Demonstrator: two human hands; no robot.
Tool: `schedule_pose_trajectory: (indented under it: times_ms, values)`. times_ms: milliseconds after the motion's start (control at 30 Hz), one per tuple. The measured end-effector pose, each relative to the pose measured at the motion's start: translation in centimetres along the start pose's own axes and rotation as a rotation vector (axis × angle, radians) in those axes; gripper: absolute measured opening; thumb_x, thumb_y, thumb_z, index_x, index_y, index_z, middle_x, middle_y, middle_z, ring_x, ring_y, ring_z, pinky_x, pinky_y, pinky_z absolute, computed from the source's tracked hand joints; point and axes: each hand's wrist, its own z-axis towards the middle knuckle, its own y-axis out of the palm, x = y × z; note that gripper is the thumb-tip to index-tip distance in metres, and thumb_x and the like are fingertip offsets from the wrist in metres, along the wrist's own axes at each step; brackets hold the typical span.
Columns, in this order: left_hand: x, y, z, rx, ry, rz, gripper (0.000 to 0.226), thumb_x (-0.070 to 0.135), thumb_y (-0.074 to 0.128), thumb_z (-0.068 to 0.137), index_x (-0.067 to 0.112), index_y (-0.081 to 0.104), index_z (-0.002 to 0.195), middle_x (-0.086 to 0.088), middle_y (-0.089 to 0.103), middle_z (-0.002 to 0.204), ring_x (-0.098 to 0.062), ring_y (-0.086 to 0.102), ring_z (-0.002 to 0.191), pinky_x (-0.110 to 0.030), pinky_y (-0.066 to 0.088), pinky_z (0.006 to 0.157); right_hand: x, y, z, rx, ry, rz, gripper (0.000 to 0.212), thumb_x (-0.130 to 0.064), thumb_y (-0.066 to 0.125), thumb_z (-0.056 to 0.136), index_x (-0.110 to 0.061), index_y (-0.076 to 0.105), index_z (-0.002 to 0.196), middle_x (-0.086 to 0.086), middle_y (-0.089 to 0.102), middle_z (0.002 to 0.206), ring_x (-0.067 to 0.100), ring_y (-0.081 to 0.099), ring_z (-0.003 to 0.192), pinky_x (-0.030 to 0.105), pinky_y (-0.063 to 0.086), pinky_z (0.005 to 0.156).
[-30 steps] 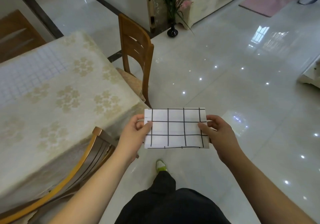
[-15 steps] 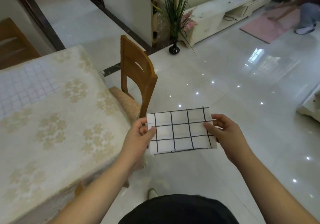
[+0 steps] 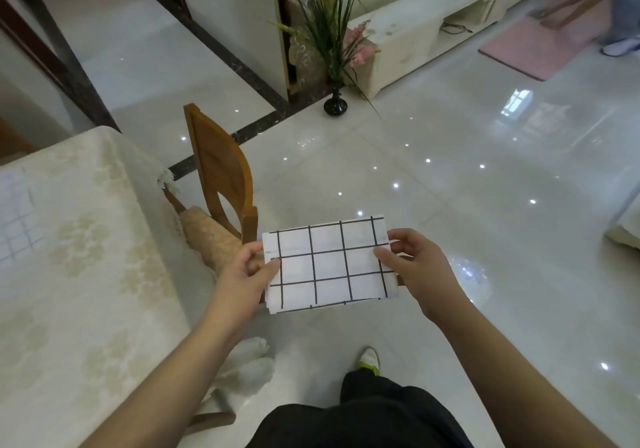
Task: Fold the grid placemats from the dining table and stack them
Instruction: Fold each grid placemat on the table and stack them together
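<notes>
A person's left hand and right hand are pinching a folded grid placemat in mid-air beside the dining table; stacking likely remains, with another placemat lying unfolded there.

The folded placemat looks like thin white cloth with a matt face and black printed grid lines; layered edges show at its lower left corner. The surface is covered in a cream cloth with a faint woven flower pattern and a soft sheen. The chair is smooth, varnished wood, its seat pad a rough patterned fabric. The floor is glossy pale tile that mirrors the lights. The small vase is shiny black.
</notes>
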Motion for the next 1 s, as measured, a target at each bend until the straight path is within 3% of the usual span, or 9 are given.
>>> schedule_pose_trajectory:
  times_ms: [67,133,200,300,367,433,567,800,1000]
  values:
    - [1.1,1.9,1.9,0.038,-0.013,0.020,0.027,0.011,0.061,0.094,0.025,0.063,0.117,-0.006,0.073,0.080,-0.022,0.069,0.066,-0.036,0.056,0.058,-1.1,-1.5,2.9,-0.036,0.018,0.001,0.021,-0.016,0.073,0.085,-0.018,0.065,0.105,0.005,0.067,0.086,0.023,0.066,0.077,0.051,0.057,0.074]
    - [2.4,3.5,3.5,0.058,-0.026,0.011,0.031,0.016,0.063,0.094,0.027,0.060,0.122,-0.014,0.072,0.092,-0.037,0.070,0.080,-0.050,0.060,0.067,-2.2,-2.8,5.5,-0.071,0.023,0.016,0.020,-0.015,0.072,0.086,-0.018,0.066,0.105,0.006,0.067,0.087,0.026,0.068,0.080,0.053,0.057,0.074]
    - [3.4,4.7,5.0,0.078,-0.023,-0.021,0.032,0.018,0.064,0.093,0.029,0.060,0.122,-0.017,0.071,0.101,-0.040,0.068,0.094,-0.059,0.058,0.073,-3.2,-3.7,7.8,-0.096,0.026,0.021,0.018,-0.014,0.071,0.087,-0.019,0.066,0.103,0.006,0.069,0.088,0.024,0.068,0.080,0.050,0.059,0.075]
    - [5.0,6.0,7.0,0.131,-0.003,-0.054,0.028,0.013,0.063,0.093,0.023,0.063,0.120,-0.006,0.075,0.097,-0.026,0.072,0.092,-0.047,0.059,0.081,-4.5,-4.3,10.9,-0.112,0.037,0.050,0.017,-0.012,0.071,0.087,-0.018,0.066,0.103,0.007,0.067,0.088,0.019,0.067,0.078,0.043,0.058,0.075]
    - [5.9,6.5,8.7,0.159,0.013,-0.059,0.027,0.012,0.063,0.093,0.020,0.063,0.119,0.000,0.076,0.092,-0.014,0.072,0.086,-0.028,0.058,0.075,-5.2,-4.2,13.1,-0.146,0.052,0.087,0.019,-0.011,0.070,0.087,-0.015,0.066,0.106,0.010,0.066,0.088,0.020,0.066,0.079,0.042,0.058,0.077]
    - [6.7,6.6,10.2,0.168,0.013,-0.073,0.026,0.013,0.063,0.093,0.021,0.063,0.118,0.002,0.076,0.092,-0.011,0.072,0.084,-0.020,0.055,0.067,-6.0,-3.8,15.0,-0.169,0.053,0.089,0.021,-0.011,0.069,0.088,-0.012,0.065,0.108,0.011,0.065,0.089,0.021,0.067,0.080,0.043,0.058,0.078]
    - [8.9,5.9,14.9,0.180,0.005,-0.103,0.022,0.013,0.061,0.094,0.020,0.063,0.115,-0.002,0.076,0.092,-0.015,0.074,0.080,-0.023,0.057,0.060,-8.2,-1.9,20.6,-0.189,0.040,0.072,0.020,-0.010,0.068,0.088,-0.011,0.065,0.108,0.011,0.065,0.088,0.021,0.067,0.079,0.042,0.058,0.077]
    - [12.0,2.6,24.6,0.208,-0.011,-0.134,0.026,0.017,0.061,0.094,0.023,0.062,0.119,-0.004,0.076,0.096,-0.023,0.073,0.088,-0.044,0.058,0.080,-12.4,3.7,30.3,-0.266,0.057,0.056,0.019,-0.009,0.066,0.090,-0.009,0.065,0.108,0.009,0.063,0.087,0.018,0.067,0.080,0.034,0.059,0.071]
    - [15.1,0.8,30.6,0.231,-0.017,-0.147,0.025,0.015,0.061,0.094,0.023,0.062,0.118,0.001,0.075,0.085,-0.017,0.074,0.077,-0.028,0.056,0.061,-15.4,6.6,36.3,-0.300,0.045,-0.002,0.016,-0.008,0.066,0.089,-0.010,0.066,0.105,0.012,0.062,0.086,0.019,0.066,0.078,0.034,0.058,0.069]
